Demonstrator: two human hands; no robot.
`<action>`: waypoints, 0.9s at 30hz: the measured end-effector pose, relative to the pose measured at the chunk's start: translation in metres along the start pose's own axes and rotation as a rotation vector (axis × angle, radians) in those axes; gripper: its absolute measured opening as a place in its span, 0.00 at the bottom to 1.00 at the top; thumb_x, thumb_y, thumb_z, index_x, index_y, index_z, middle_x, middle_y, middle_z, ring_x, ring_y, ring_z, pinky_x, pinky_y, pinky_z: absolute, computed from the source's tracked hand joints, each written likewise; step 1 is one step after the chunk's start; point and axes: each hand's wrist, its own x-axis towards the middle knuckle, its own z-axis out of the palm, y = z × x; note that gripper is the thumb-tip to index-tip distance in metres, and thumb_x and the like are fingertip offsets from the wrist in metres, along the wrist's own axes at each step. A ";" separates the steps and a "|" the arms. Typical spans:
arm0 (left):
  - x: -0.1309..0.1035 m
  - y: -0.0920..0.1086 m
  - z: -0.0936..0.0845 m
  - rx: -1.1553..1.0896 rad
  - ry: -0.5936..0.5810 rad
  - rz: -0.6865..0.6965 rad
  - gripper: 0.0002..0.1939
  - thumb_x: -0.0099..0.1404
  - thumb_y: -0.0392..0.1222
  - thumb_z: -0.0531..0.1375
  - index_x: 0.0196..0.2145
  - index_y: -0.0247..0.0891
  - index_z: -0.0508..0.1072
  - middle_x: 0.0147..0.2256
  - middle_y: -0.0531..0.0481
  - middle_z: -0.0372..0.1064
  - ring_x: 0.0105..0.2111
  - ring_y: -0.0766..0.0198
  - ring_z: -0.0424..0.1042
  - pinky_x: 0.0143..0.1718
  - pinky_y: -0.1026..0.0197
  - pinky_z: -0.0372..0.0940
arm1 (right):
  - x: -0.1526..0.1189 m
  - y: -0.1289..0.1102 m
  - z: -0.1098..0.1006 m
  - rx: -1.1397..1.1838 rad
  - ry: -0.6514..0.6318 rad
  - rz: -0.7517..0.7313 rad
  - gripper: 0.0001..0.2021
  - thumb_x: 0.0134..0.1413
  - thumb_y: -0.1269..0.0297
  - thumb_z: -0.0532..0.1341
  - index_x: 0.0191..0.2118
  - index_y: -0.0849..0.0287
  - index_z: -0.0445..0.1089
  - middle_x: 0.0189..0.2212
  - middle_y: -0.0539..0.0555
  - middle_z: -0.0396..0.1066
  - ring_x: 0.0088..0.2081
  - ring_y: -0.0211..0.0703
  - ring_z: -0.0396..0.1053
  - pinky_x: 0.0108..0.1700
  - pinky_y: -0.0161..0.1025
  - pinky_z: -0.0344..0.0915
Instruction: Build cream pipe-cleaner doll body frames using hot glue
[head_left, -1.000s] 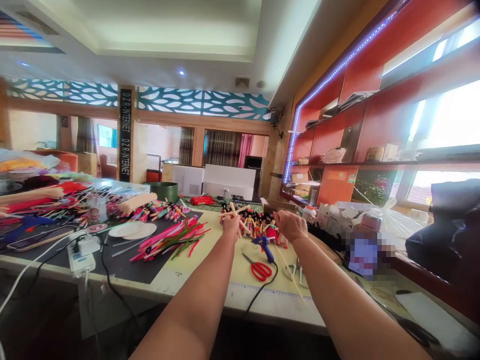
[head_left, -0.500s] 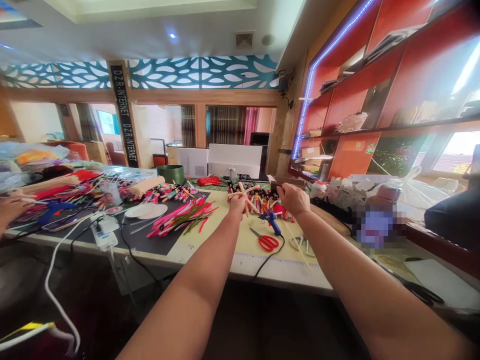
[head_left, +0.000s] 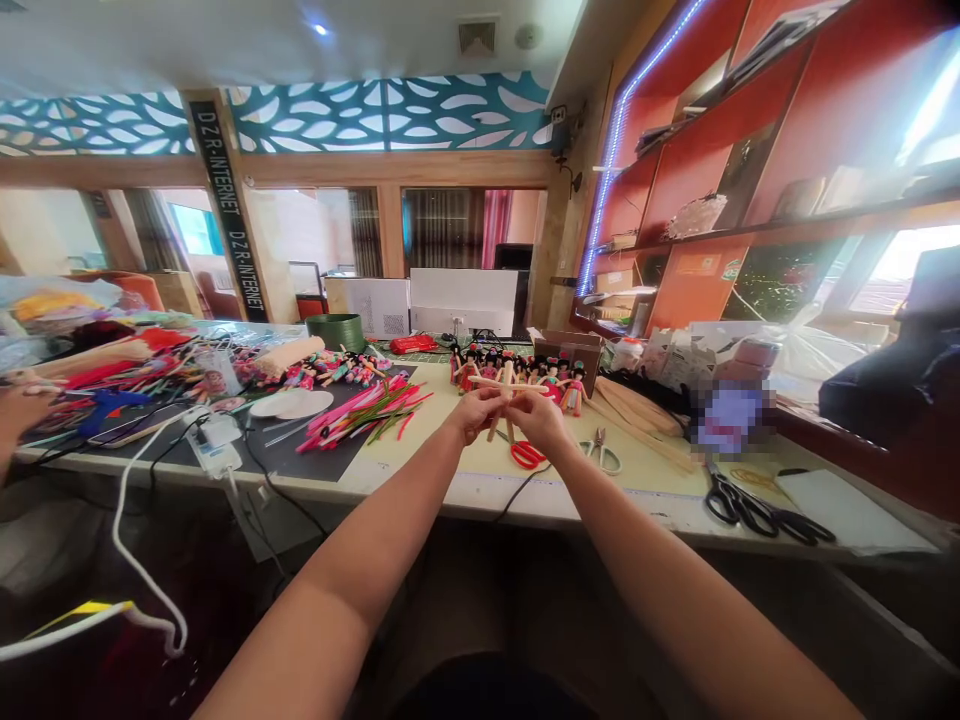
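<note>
Both hands meet over the pale mat (head_left: 442, 450). My left hand (head_left: 478, 412) is closed on a pale wooden figure (head_left: 508, 376) with several stick-like limbs that point outward. On the figure's other side, my right hand (head_left: 538, 415) pinches it too. Small dolls (head_left: 555, 380) with black hair and colourful clothes stand in a row just behind. Red-handled scissors (head_left: 527, 455) lie below my right hand, and a second pair with pale handles (head_left: 602, 455) is to their right. The blue glue gun near me is hidden behind my hands.
Pink and green strips (head_left: 364, 412) and white plates (head_left: 291, 404) lie left of the mat. A power strip (head_left: 214, 440) with cables hangs by the front edge. Black scissors (head_left: 739, 505) lie at the right. Another person's hand (head_left: 22, 405) is at the far left.
My right hand has moved left and down from beside the dolls to the wooden figure. My left hand still holds it. The view has shifted, showing more of the dolls and the black scissors.
</note>
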 end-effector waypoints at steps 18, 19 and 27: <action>-0.026 0.013 0.010 0.165 -0.231 0.012 0.19 0.47 0.41 0.71 0.37 0.33 0.77 0.27 0.51 0.68 0.25 0.71 0.65 0.25 0.66 0.51 | -0.007 0.026 -0.004 0.330 0.024 0.020 0.14 0.41 0.56 0.65 0.33 0.59 0.69 0.20 0.47 0.65 0.23 0.36 0.61 0.24 0.34 0.56; -0.027 0.013 0.011 0.173 -0.243 0.017 0.18 0.47 0.41 0.71 0.37 0.33 0.77 0.27 0.51 0.68 0.25 0.71 0.65 0.26 0.66 0.52 | -0.009 0.026 -0.006 0.342 0.023 0.017 0.14 0.40 0.56 0.65 0.33 0.59 0.69 0.21 0.47 0.65 0.23 0.36 0.61 0.25 0.34 0.57; -0.030 0.009 0.021 0.200 -0.259 0.037 0.17 0.49 0.42 0.70 0.37 0.34 0.76 0.28 0.51 0.68 0.26 0.70 0.65 0.28 0.66 0.55 | -0.021 0.024 -0.019 0.444 -0.009 0.079 0.15 0.38 0.58 0.67 0.33 0.60 0.69 0.20 0.46 0.65 0.21 0.34 0.59 0.23 0.33 0.55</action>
